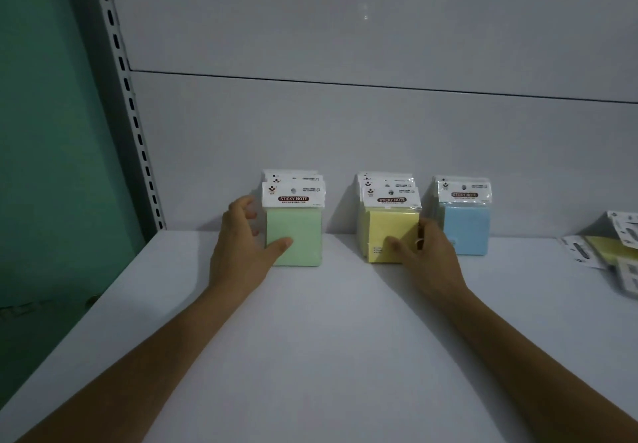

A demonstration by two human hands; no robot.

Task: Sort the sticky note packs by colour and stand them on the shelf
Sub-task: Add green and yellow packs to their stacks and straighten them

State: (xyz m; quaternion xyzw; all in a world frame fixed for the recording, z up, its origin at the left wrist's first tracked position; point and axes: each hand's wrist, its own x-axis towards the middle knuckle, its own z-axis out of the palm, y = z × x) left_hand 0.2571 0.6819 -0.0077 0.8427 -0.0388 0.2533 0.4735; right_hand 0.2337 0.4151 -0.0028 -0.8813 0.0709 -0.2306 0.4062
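A pale grey shelf [310, 356] runs wide and flat, meeting a grey back panel [345, 149] crossed by one thin horizontal seam [345, 83]. At the left a slotted metal upright [127, 97] rises at a slant, with a green wall [45, 132] beside it. The light is dim and cool, casting soft shadows.

I read this as a retail shop, stationery section. The grey shelf [310, 322] is metal gondola shelving: a slotted upright [133, 111] runs along its left edge against a panelled back wall [345, 125]. Sticky note packs [293, 225] carry hang-hole header cards, standing along the shelf's back edge as stock.
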